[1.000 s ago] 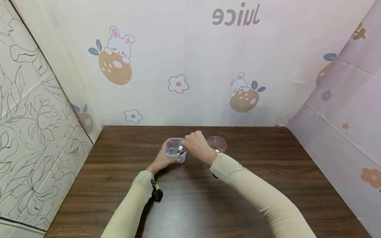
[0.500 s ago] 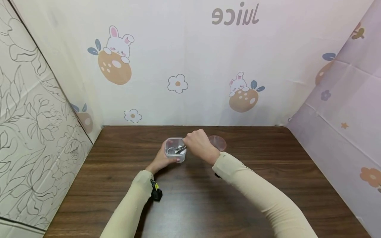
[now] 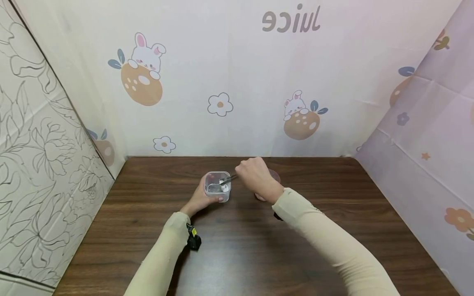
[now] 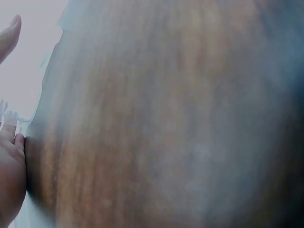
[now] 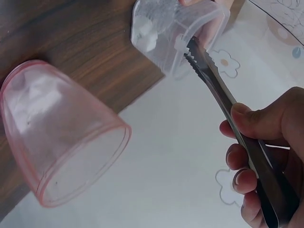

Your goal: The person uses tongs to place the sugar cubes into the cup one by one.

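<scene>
Drawn slightly toward the bench's right edge since half a second ago, a person's right hand (image 3: 256,177) clamps thumb and fingers on shiny dark tongs (image 5: 221,92), their toothed tips inside a clear plastic container (image 3: 218,193). Square, round-cornered and open at the top, the container is near the far edge of the bench (image 3: 133,218), left of that edge's midpoint; the left hand (image 3: 200,199) is wrapped around it, thumb along the near wall. Whether the tips pinch anything cannot be told. From the right wrist, a pink see-through cup (image 5: 61,123) shows upright with a wide mouth; the head view has it partly hidden behind the right hand. The left wrist view gives mostly blurred wood. Counted: two hands, one pair of tongs, one container, one cup; white lumps (image 5: 145,35) lie in the container, their number unclear.
</scene>
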`<act>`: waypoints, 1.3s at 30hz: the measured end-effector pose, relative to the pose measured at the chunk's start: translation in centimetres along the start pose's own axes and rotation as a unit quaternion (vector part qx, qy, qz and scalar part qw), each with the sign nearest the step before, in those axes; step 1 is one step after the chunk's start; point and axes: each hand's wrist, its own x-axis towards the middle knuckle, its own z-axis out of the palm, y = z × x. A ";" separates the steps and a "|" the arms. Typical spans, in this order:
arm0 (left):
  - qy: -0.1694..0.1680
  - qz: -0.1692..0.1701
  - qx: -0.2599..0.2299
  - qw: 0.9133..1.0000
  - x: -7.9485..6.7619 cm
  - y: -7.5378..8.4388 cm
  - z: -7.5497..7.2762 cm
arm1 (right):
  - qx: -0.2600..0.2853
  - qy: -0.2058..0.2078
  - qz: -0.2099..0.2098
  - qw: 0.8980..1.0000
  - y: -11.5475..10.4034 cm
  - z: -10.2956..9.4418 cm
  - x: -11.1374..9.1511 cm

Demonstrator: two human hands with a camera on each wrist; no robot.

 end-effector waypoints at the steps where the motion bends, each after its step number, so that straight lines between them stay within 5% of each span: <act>1: 0.000 0.000 0.000 1.000 0.0 0.0 0.0 | 0.002 0.005 0.002 1.000 0.2 -0.1 -0.2; 18: -0.001 0.010 -0.006 1.000 -0.2 -0.1 0.4 | 0.053 0.063 0.029 0.996 3.3 -1.8 -3.1; 25: -0.002 0.004 -0.013 1.000 -0.2 0.1 0.4 | 0.040 0.024 0.052 0.998 4.4 -2.3 -4.2; 32: 0.005 0.006 -0.008 1.000 -0.2 0.1 0.4 | 0.034 0.048 0.060 0.996 5.4 -3.0 -5.3; 39: 0.001 -0.002 -0.009 1.000 -0.4 0.2 0.3 | 0.032 0.030 0.075 0.996 6.4 -3.2 -6.5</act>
